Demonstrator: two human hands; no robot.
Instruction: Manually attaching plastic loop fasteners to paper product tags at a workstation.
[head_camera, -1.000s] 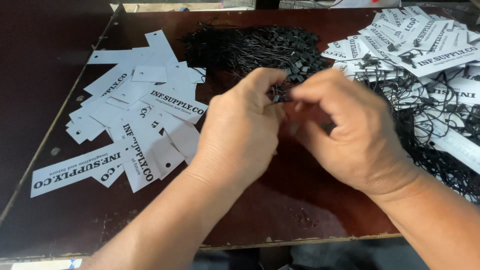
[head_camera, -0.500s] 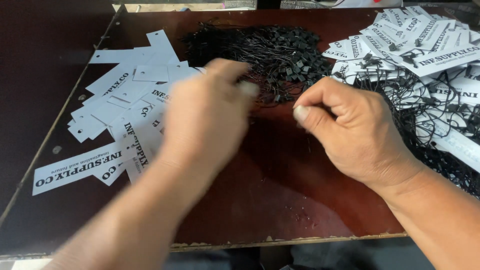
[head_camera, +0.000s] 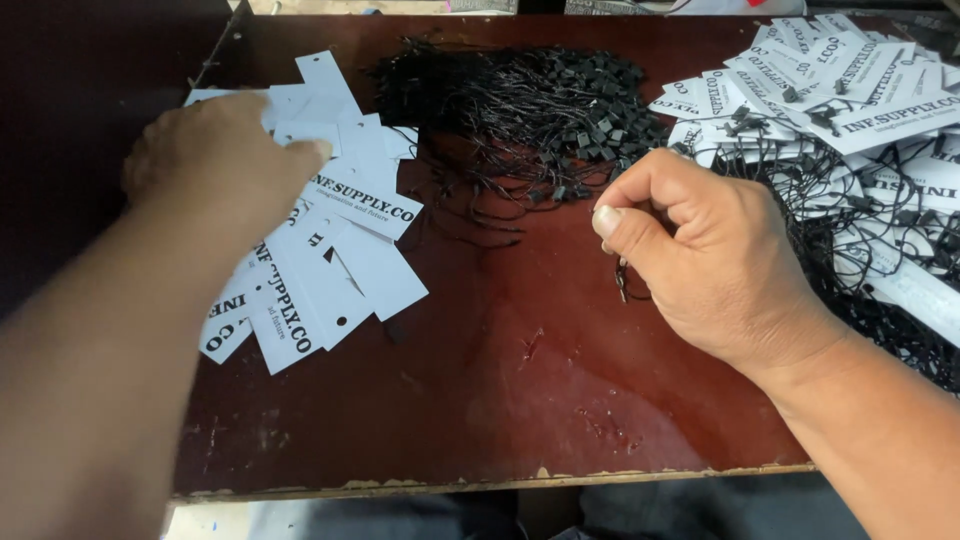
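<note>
I see a thin black string loop (head_camera: 622, 283) hanging from my right hand (head_camera: 715, 265), pinched between thumb and curled fingers just above the dark red counter (head_camera: 520, 400). My left hand (head_camera: 215, 165) lies flat on the loose pile of white paper tags (head_camera: 335, 250) at the left, fingers (head_camera: 305, 152) spread and lightly bent, gripping nothing that I can make out. Behind the string sits a heap of black strings (head_camera: 530, 105); far right, strung tags (head_camera: 850, 110) lie tangled in cords.
</note>
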